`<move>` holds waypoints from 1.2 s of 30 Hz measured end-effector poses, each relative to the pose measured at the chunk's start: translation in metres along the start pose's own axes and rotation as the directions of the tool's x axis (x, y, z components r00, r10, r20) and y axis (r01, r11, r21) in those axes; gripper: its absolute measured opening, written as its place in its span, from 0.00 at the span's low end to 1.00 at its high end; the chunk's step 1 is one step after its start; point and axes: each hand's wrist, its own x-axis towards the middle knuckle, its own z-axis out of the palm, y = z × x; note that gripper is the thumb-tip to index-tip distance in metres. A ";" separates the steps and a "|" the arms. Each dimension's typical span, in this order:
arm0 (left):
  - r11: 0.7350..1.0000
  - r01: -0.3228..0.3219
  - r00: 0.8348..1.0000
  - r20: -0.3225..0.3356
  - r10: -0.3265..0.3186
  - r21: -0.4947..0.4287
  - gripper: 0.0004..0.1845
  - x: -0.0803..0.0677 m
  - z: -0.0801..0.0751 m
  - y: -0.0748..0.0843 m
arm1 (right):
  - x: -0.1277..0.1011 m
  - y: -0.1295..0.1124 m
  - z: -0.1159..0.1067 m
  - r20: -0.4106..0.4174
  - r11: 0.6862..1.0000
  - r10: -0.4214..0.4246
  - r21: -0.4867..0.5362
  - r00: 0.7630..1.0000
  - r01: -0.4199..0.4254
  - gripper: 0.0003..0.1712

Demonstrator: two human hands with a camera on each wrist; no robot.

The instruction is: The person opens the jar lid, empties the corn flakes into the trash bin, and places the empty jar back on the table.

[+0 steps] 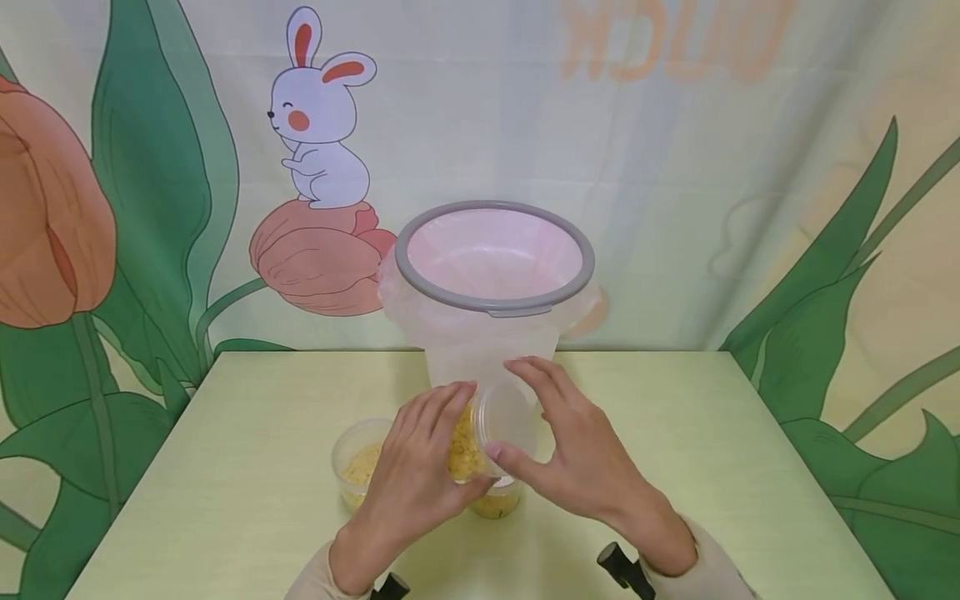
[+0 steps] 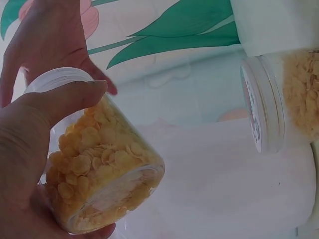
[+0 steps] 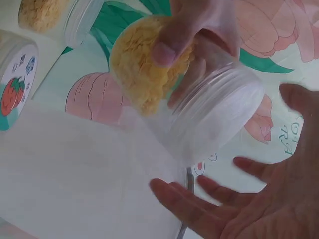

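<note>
Left hand (image 1: 408,479) grips a tilted jar (image 2: 99,169); right hand (image 1: 577,454) spread wide beside its lid. Head view alone shows the bin (image 1: 495,258). Three jars counted.

The backdrop cloth (image 1: 675,150) carries large, pale orange letters at its top edge, mirrored and cut off, so they cannot be read. In the right wrist view, small letters beside a printed tulip (image 3: 286,132) look like "RA". The lid sticker (image 3: 15,87) shows only pictures.
</note>
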 end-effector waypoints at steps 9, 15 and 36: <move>0.999 -0.013 1.000 -0.006 0.014 0.050 0.54 -0.001 0.002 0.001 | 0.002 -0.007 0.011 0.040 0.971 0.239 0.004 0.970 -0.239 0.42; 0.998 -0.018 1.000 -0.006 0.018 0.060 0.54 0.000 0.003 0.002 | 0.003 -0.007 0.013 0.008 0.974 0.216 0.070 0.976 -0.216 0.38; 0.999 -0.023 0.999 -0.020 0.024 0.040 0.55 0.001 -0.002 0.001 | 0.003 0.006 0.001 0.068 0.965 -0.260 0.051 0.963 0.257 0.38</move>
